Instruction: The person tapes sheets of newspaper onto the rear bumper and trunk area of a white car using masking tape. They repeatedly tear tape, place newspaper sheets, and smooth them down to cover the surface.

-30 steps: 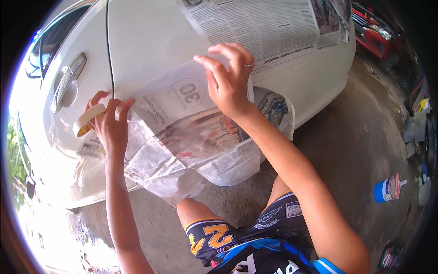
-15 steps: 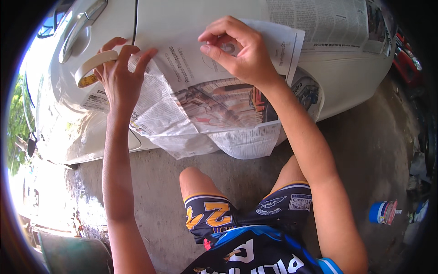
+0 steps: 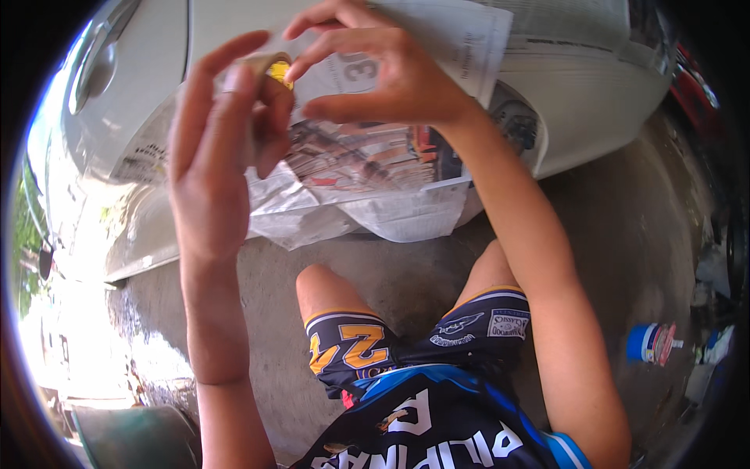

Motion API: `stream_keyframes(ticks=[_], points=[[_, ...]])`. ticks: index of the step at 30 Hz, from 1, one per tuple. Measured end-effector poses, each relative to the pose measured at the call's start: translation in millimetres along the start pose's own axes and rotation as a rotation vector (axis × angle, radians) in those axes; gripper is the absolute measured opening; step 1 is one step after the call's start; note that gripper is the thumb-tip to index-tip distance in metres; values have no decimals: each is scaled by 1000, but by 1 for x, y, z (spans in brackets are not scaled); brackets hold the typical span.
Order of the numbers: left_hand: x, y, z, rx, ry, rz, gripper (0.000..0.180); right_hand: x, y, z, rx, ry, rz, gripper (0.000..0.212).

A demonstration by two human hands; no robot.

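Note:
My left hand (image 3: 217,168) is raised in front of the car, its fingers curled round a roll of masking tape (image 3: 280,73) with a yellow inner core. Part of the roll is hidden behind the fingers. Beside it, my right hand (image 3: 394,74) has its thumb and fingers spread. One right fingertip is at the roll's edge; whether it touches cannot be made out. Behind both hands, sheets of newspaper (image 3: 351,160) cover the lower side of a pale car (image 3: 594,129), their bottom edges hanging loose.
More newspaper (image 3: 562,47) covers the panel at upper right. A door handle (image 3: 98,59) is at upper left. On the concrete floor (image 3: 273,344) at right stands a blue and pink container (image 3: 652,344). A dark green object (image 3: 137,438) is at lower left. My bent knees are below the car.
My left hand has left the newspaper and turned, bringing the tape roll rightward. My right hand has moved left and slightly up to meet it, its fingers spreading.

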State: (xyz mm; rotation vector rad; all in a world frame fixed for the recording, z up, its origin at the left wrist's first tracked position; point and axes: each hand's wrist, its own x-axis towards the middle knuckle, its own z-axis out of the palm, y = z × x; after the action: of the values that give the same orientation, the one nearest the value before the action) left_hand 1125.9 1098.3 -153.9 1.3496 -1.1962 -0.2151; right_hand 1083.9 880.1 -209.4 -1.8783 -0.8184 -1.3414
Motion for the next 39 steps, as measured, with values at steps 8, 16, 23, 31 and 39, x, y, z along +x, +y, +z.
stream_keyframes(ticks=[8,16,23,31,39], points=[[1,-3,10,-28,99,-66,51,-1,11,23,-92,275,73,31],[-1,-22,2,-125,267,-219,40,-1,16,26,-57,340,65,26],[-2,-17,-36,-356,-137,-275,44,-1,24,26,-27,313,138,27],[-7,-28,-40,-333,-43,-226,36,2,14,37,-104,421,144,24],[-8,-15,-24,-3,-80,-99,46,3,18,38,-44,442,82,24]])
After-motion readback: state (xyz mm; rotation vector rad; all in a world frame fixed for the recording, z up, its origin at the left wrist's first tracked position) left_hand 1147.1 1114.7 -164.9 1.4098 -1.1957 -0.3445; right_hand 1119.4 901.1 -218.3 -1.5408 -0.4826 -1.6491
